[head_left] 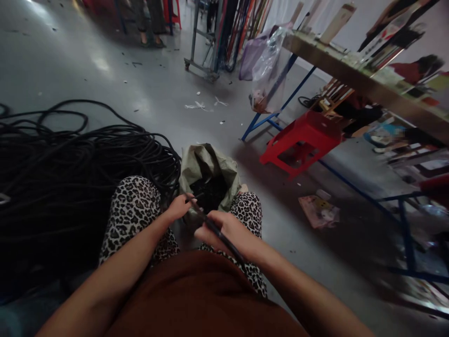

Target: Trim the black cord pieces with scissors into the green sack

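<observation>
Grey polished concrete floor [147, 89], workshop setting, seen from a seated position over leopard-print trousers [135, 206]. Item: thin black cable length [213, 229], long axis running diagonally from the lap up and left toward an open grey-green woven sack [206, 164] set between the knees. Right hand [226, 230] is closed around the cable's middle; left hand [179, 206] is pinched on its far tip, nearer the sack's mouth. Large coil of black cable [70, 173] is piled at left; red plastic stool [305, 138] stands well apart at right.
</observation>
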Demonstrator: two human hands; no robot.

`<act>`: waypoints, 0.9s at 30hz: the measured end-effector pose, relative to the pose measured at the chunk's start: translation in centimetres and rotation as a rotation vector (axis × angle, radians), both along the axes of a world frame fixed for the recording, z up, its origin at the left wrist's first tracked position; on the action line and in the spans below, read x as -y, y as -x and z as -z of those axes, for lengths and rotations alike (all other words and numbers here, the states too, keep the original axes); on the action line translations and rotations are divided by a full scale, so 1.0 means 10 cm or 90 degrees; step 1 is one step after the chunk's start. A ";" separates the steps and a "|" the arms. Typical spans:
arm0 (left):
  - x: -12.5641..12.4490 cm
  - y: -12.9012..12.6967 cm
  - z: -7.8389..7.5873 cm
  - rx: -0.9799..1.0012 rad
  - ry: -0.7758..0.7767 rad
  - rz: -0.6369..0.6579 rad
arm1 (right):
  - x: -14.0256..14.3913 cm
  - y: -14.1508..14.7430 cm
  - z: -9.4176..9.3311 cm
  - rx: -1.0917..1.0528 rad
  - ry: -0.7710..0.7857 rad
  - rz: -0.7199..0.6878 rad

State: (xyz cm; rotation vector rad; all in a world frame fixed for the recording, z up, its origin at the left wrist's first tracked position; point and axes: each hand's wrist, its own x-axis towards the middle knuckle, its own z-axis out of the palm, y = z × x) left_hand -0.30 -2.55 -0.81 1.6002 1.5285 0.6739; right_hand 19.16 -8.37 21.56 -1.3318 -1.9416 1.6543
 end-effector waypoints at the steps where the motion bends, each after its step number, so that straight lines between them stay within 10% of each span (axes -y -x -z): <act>1: 0.00 -0.01 -0.01 0.008 0.002 0.006 | -0.04 -0.03 0.25 0.021 0.020 0.069; 5: -0.02 -0.02 -0.03 -0.008 0.017 -0.002 | -0.19 -0.13 1.14 0.079 0.132 0.301; 9: -0.03 -0.03 -0.01 -0.013 0.007 -0.007 | -0.29 -0.09 1.58 0.113 0.245 0.359; 19: -0.01 0.01 0.11 -0.091 0.004 0.020 | -0.12 0.04 2.13 0.053 0.292 0.343; 27: 0.01 0.00 0.09 -0.111 0.010 0.026 | -0.12 0.06 2.19 0.054 0.310 0.305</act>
